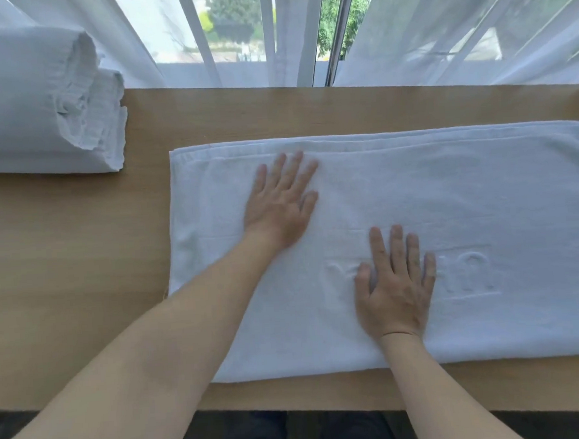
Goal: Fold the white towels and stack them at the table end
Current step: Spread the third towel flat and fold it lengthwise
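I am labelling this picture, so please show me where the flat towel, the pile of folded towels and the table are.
flat towel [432, 193]: head view, bare middle of its top layer.
pile of folded towels [26, 99]: head view, top surface of the pile.
table [73, 249]: head view, bare wood left of the flat towel.

The white towel [449, 192] on the desk [81, 266] carries raised, embossed lettering inside a woven rectangular frame near its close edge. The characters face away and the right hand [396, 291] covers the middle ones; none can be read.
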`<state>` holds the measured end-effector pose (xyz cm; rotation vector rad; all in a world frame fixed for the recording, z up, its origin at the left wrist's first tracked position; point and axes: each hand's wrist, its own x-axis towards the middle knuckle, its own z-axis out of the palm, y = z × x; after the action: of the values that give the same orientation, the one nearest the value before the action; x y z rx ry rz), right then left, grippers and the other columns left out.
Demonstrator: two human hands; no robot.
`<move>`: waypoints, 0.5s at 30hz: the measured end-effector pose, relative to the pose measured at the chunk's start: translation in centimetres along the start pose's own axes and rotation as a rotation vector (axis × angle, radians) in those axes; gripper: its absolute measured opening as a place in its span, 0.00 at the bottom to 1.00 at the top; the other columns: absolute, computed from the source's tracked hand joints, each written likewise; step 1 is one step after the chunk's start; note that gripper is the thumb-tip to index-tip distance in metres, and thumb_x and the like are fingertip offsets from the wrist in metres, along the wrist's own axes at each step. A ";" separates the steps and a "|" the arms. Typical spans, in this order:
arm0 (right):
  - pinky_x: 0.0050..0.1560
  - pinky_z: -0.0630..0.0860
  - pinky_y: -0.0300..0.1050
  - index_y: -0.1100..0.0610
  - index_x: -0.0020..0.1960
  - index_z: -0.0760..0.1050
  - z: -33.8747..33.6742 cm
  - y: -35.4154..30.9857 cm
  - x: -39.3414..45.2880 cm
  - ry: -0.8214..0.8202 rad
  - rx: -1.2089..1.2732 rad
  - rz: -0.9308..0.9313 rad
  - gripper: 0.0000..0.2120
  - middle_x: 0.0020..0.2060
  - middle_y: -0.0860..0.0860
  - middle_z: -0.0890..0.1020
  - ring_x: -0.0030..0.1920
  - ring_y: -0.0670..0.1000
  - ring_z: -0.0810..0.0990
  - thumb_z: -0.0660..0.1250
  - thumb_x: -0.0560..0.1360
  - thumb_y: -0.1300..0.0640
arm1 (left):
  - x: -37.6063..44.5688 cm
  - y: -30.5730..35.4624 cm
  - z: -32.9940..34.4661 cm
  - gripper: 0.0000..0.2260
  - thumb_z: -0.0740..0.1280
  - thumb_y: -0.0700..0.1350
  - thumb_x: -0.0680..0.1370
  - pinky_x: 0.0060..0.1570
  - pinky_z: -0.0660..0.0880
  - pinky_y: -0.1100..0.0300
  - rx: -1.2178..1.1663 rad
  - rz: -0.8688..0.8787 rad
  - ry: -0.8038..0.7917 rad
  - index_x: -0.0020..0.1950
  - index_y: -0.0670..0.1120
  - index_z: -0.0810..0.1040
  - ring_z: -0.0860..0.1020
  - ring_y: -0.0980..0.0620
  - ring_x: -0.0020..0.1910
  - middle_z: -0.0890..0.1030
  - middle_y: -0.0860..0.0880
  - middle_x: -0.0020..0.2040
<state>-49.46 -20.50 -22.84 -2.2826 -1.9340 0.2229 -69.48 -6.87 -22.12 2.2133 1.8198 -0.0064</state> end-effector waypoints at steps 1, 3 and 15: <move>0.79 0.47 0.61 0.46 0.81 0.54 0.0 0.1 0.0 -0.005 0.002 0.003 0.30 0.81 0.51 0.54 0.81 0.55 0.51 0.50 0.80 0.44 | 1.3 -1.9 -0.8 0.26 0.47 0.58 0.84 0.78 0.36 0.50 0.002 -0.088 0.000 0.82 0.58 0.47 0.43 0.49 0.82 0.46 0.53 0.83; 0.79 0.47 0.61 0.46 0.81 0.53 0.1 0.1 -0.2 -0.015 0.006 0.004 0.30 0.81 0.50 0.54 0.81 0.54 0.50 0.49 0.80 0.44 | 2.1 -4.4 -2.0 0.26 0.45 0.58 0.85 0.77 0.35 0.50 0.006 -0.209 -0.004 0.83 0.55 0.44 0.40 0.47 0.81 0.43 0.50 0.83; 0.79 0.44 0.59 0.45 0.81 0.50 0.3 0.2 -0.1 -0.028 -0.002 0.017 0.29 0.81 0.50 0.52 0.81 0.54 0.48 0.47 0.81 0.43 | -12.2 -5.5 0.6 0.28 0.44 0.61 0.83 0.78 0.37 0.48 -0.008 -0.327 -0.002 0.82 0.57 0.41 0.37 0.50 0.81 0.39 0.54 0.83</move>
<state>-49.34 -20.66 -23.17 -2.3099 -1.9298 0.2563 -77.23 -17.84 -21.72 1.8847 2.1538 -0.0658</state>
